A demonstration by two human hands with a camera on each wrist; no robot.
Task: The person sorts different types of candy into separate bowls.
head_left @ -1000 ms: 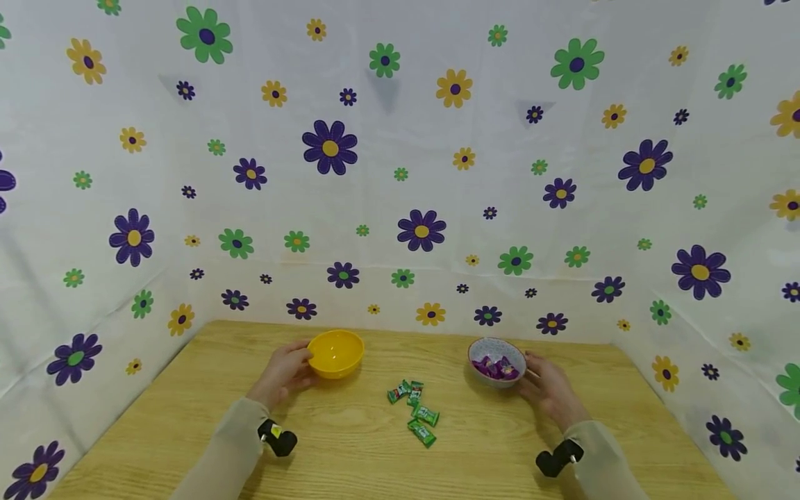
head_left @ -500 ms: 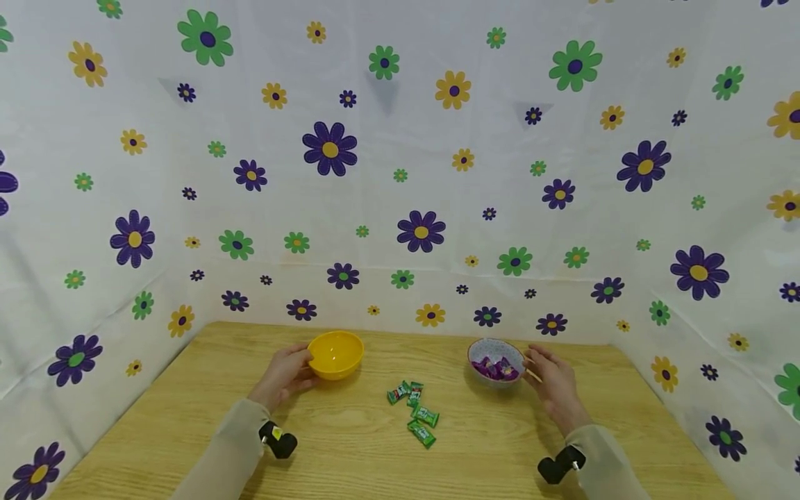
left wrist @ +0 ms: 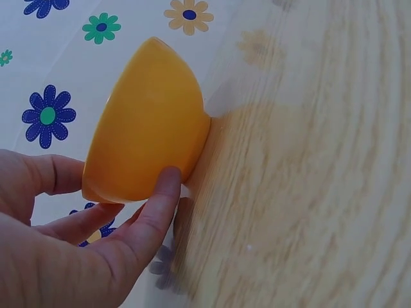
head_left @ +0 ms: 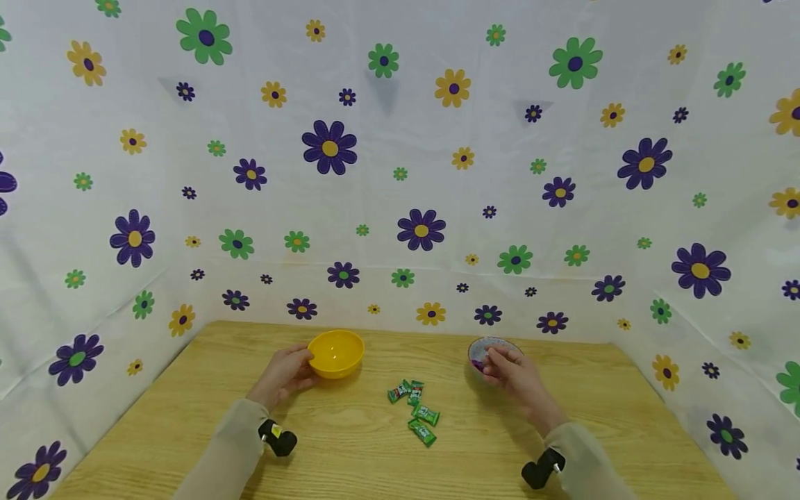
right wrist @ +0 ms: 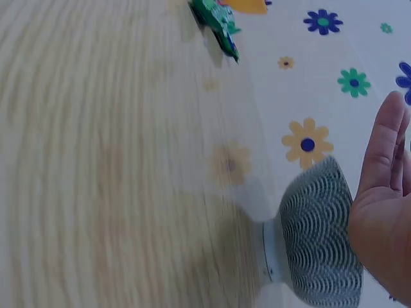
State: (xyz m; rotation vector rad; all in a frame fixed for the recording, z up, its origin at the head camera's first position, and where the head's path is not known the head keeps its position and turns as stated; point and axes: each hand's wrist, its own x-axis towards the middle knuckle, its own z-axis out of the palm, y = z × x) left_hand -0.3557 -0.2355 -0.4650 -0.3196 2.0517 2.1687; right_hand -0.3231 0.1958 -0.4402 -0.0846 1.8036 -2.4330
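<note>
My left hand [head_left: 284,375] holds the side of a yellow bowl [head_left: 336,355], which stands at the back left of the table. In the left wrist view the thumb is at the rim and other fingertips lie against the outer wall. At the back right, my right hand [head_left: 517,382] is over a patterned bowl [head_left: 494,342], covering much of it. Purple wrapped candy [head_left: 478,364] shows inside beside the fingers. In the right wrist view, the bowl's grey wavy-lined wall [right wrist: 321,237] shows beside the hand, with fingers extended and nothing visible in them.
Several green-wrapped candies [head_left: 425,414] lie in a loose group mid-table between the bowls. A wooden table [head_left: 350,458] spreads under everything. White cloth with flower prints [head_left: 400,194] hangs behind and on both sides.
My right hand has left the patterned bowl's right side and moved left over its opening, hiding most of the purple candies. My left hand and the yellow bowl have stayed put.
</note>
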